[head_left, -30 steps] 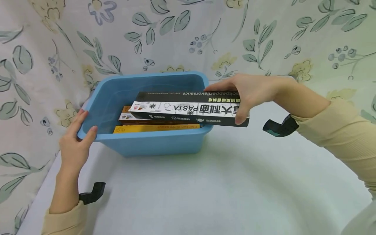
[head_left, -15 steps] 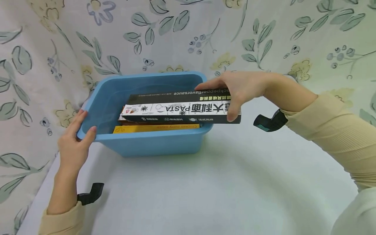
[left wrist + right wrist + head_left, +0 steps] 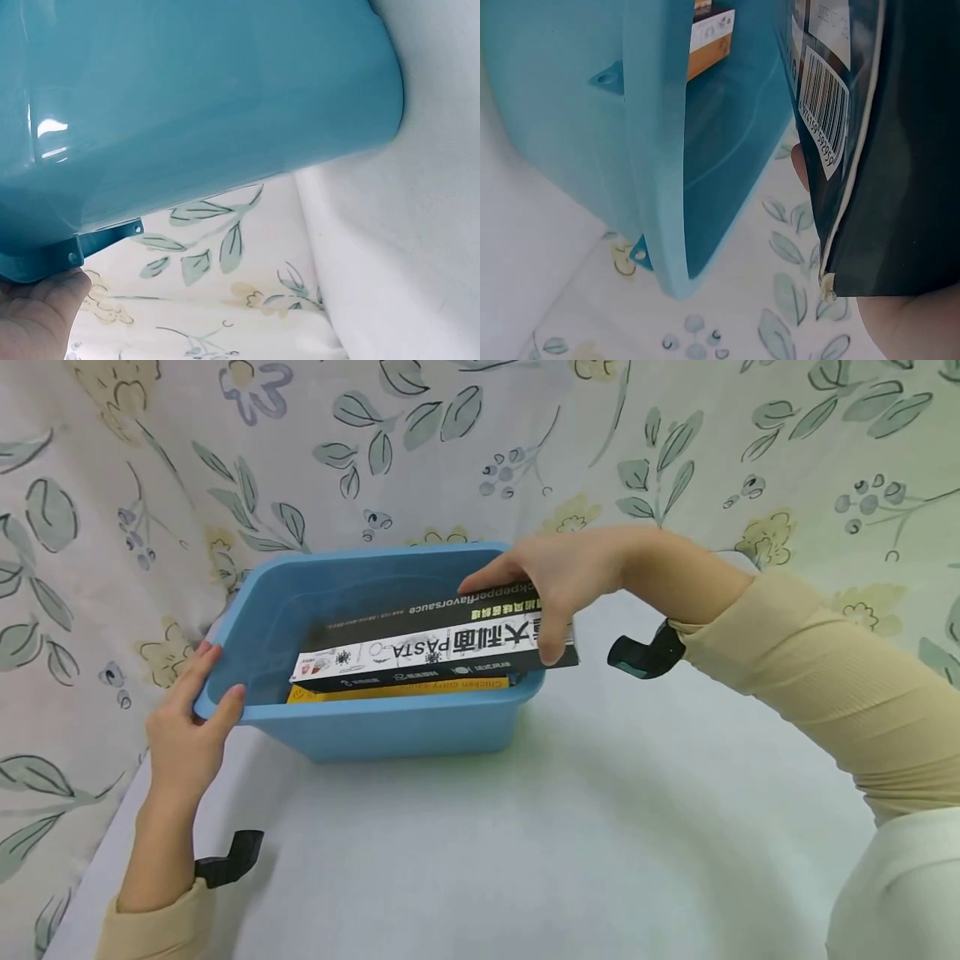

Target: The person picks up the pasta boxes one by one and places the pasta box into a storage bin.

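Observation:
My right hand (image 3: pixel 573 578) grips the right end of a long black and white pasta box (image 3: pixel 420 639), thumb on the near side and fingers on the far side. The box slants over a blue plastic tub (image 3: pixel 390 727), its left end inside the opening and its right end past the right rim. In the right wrist view the box's end (image 3: pixel 907 150) shows close, with a barcode. At the tub's left front corner my left hand (image 3: pixel 183 731) holds the rim; the left wrist view shows fingertips (image 3: pixel 64 289) under that rim.
Inside the tub a yellow curry sauce box (image 3: pixel 450 685) lies along the near wall. A white and orange carton (image 3: pixel 714 41) shows inside it in the right wrist view. The tub stands on a white tabletop (image 3: pixel 480 852), with a floral cloth (image 3: pixel 450 452) behind.
My right hand has carried the pasta box leftward, farther over the tub, and its left end has dipped, now covering the brown box. My left hand stays at the rim.

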A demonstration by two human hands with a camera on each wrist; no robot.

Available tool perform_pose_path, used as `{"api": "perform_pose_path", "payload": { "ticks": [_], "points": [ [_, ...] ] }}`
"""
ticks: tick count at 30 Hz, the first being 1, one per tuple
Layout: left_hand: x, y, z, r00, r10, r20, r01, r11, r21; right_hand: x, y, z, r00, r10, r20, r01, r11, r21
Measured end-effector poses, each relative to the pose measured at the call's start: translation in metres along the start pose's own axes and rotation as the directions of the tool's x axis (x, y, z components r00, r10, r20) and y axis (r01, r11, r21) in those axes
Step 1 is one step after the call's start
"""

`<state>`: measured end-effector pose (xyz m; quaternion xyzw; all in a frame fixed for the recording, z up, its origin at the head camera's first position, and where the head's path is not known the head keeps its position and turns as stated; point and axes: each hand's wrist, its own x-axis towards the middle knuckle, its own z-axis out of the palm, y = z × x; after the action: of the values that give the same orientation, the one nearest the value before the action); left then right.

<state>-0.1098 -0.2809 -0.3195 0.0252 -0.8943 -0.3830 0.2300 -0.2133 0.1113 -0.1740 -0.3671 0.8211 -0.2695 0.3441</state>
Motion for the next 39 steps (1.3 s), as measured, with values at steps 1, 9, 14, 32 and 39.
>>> {"api": "perform_pose_path", "payload": {
  "ticks": [1,9,14,32,39],
  "points": [
    [0.0,0.0,0.0,1.0,0.003,-0.002,-0.003,1.0,-0.001,0.002,-0.001,0.0,1.0,0.002,0.005,-0.002,1.0,-0.004],
    [0.0,-0.002,0.0,1.0,0.027,-0.016,-0.027,1.0,-0.014,0.018,-0.008,0.003,0.997,-0.04,0.058,0.041,0.999,-0.011],
    [0.001,-0.002,-0.001,1.0,0.028,-0.012,-0.028,1.0,-0.01,0.028,-0.013,0.004,0.996,-0.029,0.084,0.029,1.0,-0.003],
    [0.0,0.002,0.0,1.0,0.028,-0.01,-0.028,1.0,-0.007,0.056,-0.016,0.012,0.992,0.046,0.12,-0.037,0.996,-0.077],
    [-0.001,0.002,0.0,0.999,0.037,-0.017,-0.037,0.999,-0.009,0.065,-0.012,0.013,0.989,0.065,0.132,-0.046,0.988,-0.145]
  ]
}}
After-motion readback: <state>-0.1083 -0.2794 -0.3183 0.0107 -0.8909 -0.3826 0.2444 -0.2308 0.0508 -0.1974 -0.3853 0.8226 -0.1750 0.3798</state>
